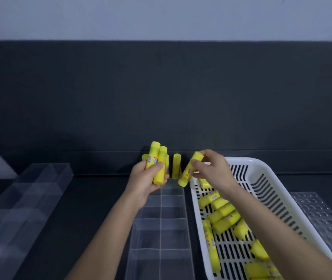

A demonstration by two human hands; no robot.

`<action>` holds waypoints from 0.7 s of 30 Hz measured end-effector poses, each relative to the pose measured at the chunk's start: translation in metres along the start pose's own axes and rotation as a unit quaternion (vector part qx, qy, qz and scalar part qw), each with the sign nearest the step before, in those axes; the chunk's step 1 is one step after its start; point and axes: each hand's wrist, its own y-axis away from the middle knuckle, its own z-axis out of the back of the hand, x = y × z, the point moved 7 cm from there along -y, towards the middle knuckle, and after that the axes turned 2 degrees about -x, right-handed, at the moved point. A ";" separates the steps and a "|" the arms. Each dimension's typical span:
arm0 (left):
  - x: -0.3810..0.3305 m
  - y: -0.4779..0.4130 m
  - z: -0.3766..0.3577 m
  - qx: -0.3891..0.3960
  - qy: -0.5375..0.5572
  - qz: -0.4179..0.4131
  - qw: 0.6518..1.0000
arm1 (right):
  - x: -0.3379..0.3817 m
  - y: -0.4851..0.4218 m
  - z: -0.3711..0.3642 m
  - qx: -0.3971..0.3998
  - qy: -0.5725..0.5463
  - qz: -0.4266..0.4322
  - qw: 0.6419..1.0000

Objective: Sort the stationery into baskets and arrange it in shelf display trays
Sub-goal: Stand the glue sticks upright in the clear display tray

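Observation:
My left hand [144,178] grips two yellow glue sticks [158,160], held upright above the far end of a clear divided display tray [161,235]. My right hand [213,168] pinches one more yellow glue stick [190,169], tilted, between the tray and the white basket [262,178]. A few glue sticks [176,165] stand upright in the tray's far compartments, partly hidden behind my left hand. Several more glue sticks [222,215] lie loose in the basket.
A second clear tray [25,199] lies at the left on the dark shelf. A clear perforated holder [322,219] sits right of the basket. A dark back wall rises close behind the trays.

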 end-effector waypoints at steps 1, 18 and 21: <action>-0.001 0.001 0.010 -0.008 0.013 -0.002 1.000 | 0.004 -0.001 -0.010 0.008 0.012 0.008 1.000; 0.022 0.011 0.098 -0.116 0.103 0.023 0.988 | 0.000 -0.015 -0.140 0.126 0.277 0.074 0.950; 0.025 0.013 0.100 -0.112 0.106 0.028 0.988 | -0.003 -0.014 -0.145 0.132 0.284 0.084 0.946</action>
